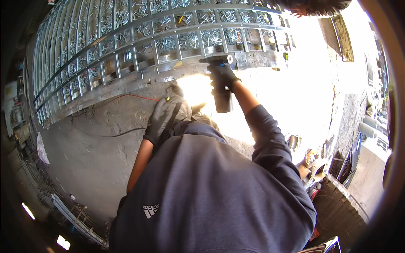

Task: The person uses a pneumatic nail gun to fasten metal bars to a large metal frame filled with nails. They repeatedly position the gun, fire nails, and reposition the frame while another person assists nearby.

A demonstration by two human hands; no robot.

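Note:
My right hand (222, 76), in a black glove, is closed around the grip of a black pistol-grip power tool (223, 103). The tool's narrow nose points left, close to the near edge of a metal grille (168, 33) of thin bars and two curved rails. My left hand (157, 120), also gloved in black, lies along my trouser leg with its fingers stretched out. By its fingertips are a small yellow-green spot (168, 99) and the end of a red cord (137, 97). Whether the fingers touch either is too small to tell.
Under the grille, many small silver metal pieces (206, 37) cover the work surface, with a worn metal edge (118, 86) in front. A dark cable (114, 135) crosses the grey floor (97, 160). Glare washes out the right side. A large bin (341, 206) stands at lower right.

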